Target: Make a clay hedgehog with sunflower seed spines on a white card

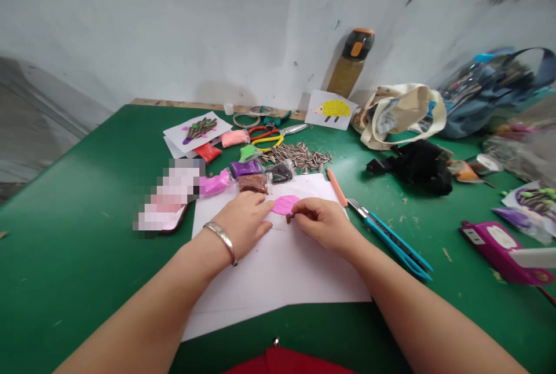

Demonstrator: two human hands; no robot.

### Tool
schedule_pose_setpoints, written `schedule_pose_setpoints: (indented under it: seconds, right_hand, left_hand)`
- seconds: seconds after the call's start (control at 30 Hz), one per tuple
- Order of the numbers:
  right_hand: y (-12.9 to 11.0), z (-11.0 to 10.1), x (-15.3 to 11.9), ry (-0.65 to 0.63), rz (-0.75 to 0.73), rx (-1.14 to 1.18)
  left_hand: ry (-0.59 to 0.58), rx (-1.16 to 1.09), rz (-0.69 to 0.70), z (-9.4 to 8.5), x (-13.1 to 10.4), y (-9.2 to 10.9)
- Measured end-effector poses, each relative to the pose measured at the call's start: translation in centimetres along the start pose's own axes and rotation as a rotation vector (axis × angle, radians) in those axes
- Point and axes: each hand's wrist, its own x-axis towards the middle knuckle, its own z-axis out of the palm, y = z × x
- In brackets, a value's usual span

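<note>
White paper [282,281] lies before me on the green table, with a flat pink clay oval [285,205] on its upper part. At the oval's lower right edge, my right hand [324,224] is closed in a pinch on a small piece of brown clay [289,219]. My left hand [243,220] rests on the paper left of the oval, fingers stretched out and holding nothing. Its fingertips are close to a packet of brown clay [252,183]. Purple [247,168], black [282,171] and pink [216,183] clay packets lie around that one.
Sunflower seeds [299,157] are heaped behind the packets, near yellow-handled scissors [271,142]. Right of the paper lie an orange crayon-like stick [336,186], a box cutter [360,209] and blue tweezers [399,246]. A phone [171,197] is at left; a bottle [351,64] stands by the wall.
</note>
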Motion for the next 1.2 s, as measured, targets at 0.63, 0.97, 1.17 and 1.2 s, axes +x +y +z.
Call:
schedule_pose_setpoints:
  seconds: [0.63,0.97,1.17,1.2]
  right_hand:
    - [0.05,-0.01,-0.03,-0.003,-0.090,-0.072]
    - [0.18,0.06,-0.04,-0.023,-0.088,-0.049]
    - [0.09,-0.21,0.12,-0.009,0.078,0.218]
    - [-0.02,-0.28,0.14,-0.010,0.092,0.250]
  left_hand:
    - [0.004,0.040,-0.011,0.26,0.11,0.02]
    - [0.001,0.034,-0.017,0.27,0.15,0.11]
    - [0.013,-0.015,0.001,-0.15,-0.02,0.08]
    - [0.028,-0.025,-0.015,-0.25,-0.08,0.06]
